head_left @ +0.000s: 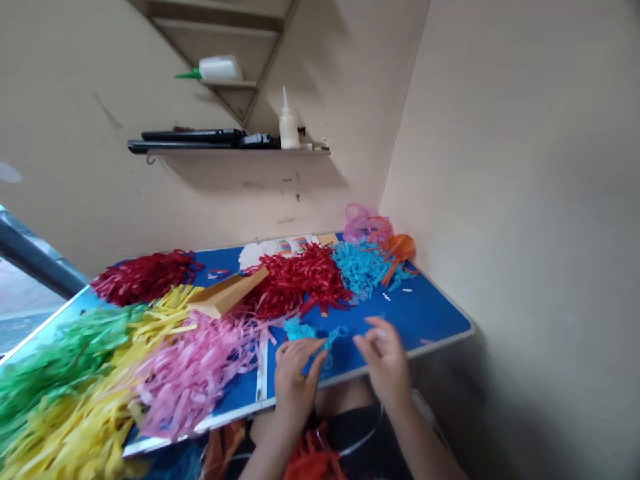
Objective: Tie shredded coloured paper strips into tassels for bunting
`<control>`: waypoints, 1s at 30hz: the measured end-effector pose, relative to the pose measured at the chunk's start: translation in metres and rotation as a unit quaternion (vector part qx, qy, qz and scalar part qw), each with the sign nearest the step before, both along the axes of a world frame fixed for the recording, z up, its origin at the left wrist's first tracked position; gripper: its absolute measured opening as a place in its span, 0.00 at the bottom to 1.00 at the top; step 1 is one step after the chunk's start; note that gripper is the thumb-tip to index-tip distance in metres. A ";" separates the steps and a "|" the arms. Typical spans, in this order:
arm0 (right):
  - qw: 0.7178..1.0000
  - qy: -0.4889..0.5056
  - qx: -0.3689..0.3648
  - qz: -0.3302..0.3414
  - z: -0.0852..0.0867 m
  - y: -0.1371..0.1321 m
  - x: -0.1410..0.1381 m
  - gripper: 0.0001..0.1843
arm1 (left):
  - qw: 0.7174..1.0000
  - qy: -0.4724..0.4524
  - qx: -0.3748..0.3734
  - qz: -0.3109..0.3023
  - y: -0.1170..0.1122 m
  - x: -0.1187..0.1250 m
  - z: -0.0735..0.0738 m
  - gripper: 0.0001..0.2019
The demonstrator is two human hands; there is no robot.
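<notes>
My left hand point(296, 373) is over the front edge of the blue table point(415, 317), its thumb and forefinger closing around a thin light-blue crepe-like strip point(330, 345). A small crumpled clump of the same light blue point(299, 328) lies just beyond those fingers. To the right, my right hand point(386, 360) is raised with curled fingers. Something small and pale shows among them, too blurred to name. A thin white cord point(365, 440) hangs below, near my lap, where a red-orange bunch of strips point(316, 457) rests.
Red strips point(300, 280), pink strips point(200, 373), yellow strips point(85, 413) and green strips point(70, 347) cover the left and middle. An open cardboard box point(227, 293) sits among them. Blue strips point(365, 267) lie by the corner. A shelf point(240, 152) holds a glue bottle point(289, 130).
</notes>
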State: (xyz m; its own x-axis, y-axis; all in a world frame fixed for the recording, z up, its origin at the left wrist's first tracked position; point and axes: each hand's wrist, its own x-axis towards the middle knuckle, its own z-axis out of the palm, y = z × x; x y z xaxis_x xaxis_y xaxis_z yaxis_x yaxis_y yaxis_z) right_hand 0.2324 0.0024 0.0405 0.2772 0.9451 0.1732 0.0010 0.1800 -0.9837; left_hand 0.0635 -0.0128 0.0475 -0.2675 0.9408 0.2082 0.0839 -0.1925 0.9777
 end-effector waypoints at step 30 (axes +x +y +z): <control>0.952 0.049 -0.094 0.288 0.007 -0.040 -0.035 0.11 | 0.969 -0.171 -0.159 -0.081 -0.063 -0.016 0.005 0.14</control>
